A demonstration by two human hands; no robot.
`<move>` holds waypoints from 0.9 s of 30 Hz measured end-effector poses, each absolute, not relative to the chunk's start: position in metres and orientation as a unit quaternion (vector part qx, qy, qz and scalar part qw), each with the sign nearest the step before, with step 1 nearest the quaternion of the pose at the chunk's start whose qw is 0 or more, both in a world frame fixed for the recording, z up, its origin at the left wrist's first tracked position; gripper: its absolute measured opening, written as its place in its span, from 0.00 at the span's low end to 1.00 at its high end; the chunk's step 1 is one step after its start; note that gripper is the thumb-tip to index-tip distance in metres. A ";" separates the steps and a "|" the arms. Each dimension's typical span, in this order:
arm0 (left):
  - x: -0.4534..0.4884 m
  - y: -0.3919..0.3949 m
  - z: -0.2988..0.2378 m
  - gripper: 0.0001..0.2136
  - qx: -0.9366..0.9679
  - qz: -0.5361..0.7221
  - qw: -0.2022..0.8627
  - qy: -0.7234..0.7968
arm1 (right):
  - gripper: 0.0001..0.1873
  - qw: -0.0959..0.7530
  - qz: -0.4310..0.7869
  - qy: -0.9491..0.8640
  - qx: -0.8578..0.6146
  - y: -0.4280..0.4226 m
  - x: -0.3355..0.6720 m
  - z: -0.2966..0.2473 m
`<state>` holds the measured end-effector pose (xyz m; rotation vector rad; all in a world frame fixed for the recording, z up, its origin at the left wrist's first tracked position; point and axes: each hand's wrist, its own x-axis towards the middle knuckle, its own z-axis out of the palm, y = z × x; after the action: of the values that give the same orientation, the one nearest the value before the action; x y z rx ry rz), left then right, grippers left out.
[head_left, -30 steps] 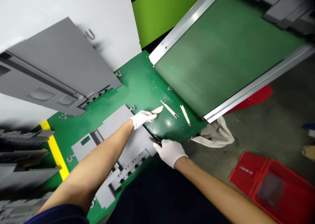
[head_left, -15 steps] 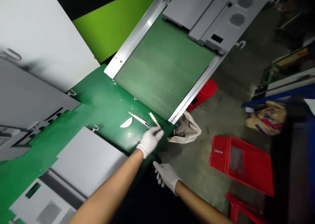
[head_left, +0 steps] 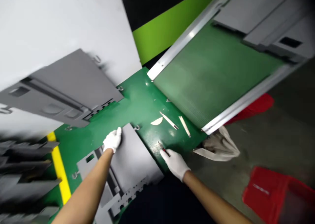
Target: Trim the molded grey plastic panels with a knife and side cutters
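Observation:
My left hand (head_left: 112,140), in a white glove, is at the far edge of a grey plastic panel (head_left: 133,158), its fingers closed over that edge. The panel lies on the green table in front of my body, with hooks at its corners and a row of holes along its near side. My right hand (head_left: 175,163), also gloved, is closed on a small pointed tool (head_left: 162,147) with a red and dark handle, its tip over the table beside the panel. Whether the tool is nippers cannot be made out.
On the green table (head_left: 137,102) lie a white half-disc (head_left: 157,121), a slim knife-like tool (head_left: 168,120) and a pale strip (head_left: 184,126). Another grey panel (head_left: 78,82) leans on a white board. A conveyor (head_left: 211,76), an open bag (head_left: 219,146) and a red bin (head_left: 268,191) are to the right.
The view has turned left. My left hand has gone from the pale strip's end to the panel's edge. My right hand, earlier apart from the table, now holds the pointed tool over it.

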<state>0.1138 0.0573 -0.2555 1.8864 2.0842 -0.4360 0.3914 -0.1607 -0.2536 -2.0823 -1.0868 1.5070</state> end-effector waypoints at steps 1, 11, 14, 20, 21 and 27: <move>0.116 0.049 -0.258 0.31 0.652 -0.150 0.154 0.727 | 0.27 0.148 0.521 -0.413 -0.732 -0.140 0.384 -0.253; 0.109 0.014 -0.273 0.31 0.678 -0.133 0.116 0.714 | 0.32 0.020 0.504 -0.480 -0.717 -0.072 0.307 -0.276; 0.108 0.014 -0.273 0.31 0.682 -0.129 0.115 0.711 | 0.32 0.015 0.494 -0.477 -0.727 -0.070 0.303 -0.278; 0.110 0.013 -0.272 0.31 0.683 -0.130 0.112 0.710 | 0.34 0.012 0.493 -0.476 -0.728 -0.068 0.304 -0.279; 0.110 0.013 -0.273 0.31 0.683 -0.129 0.111 0.710 | 0.34 0.013 0.495 -0.477 -0.727 -0.067 0.305 -0.280; 0.105 0.012 -0.275 0.32 0.689 -0.116 0.120 0.705 | 0.36 0.010 0.477 -0.505 -0.719 -0.055 0.304 -0.291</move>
<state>0.1049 0.0118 -0.2751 2.0137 2.0606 -0.3395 0.3044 -0.0546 -0.2905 -2.2438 -1.5779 1.4895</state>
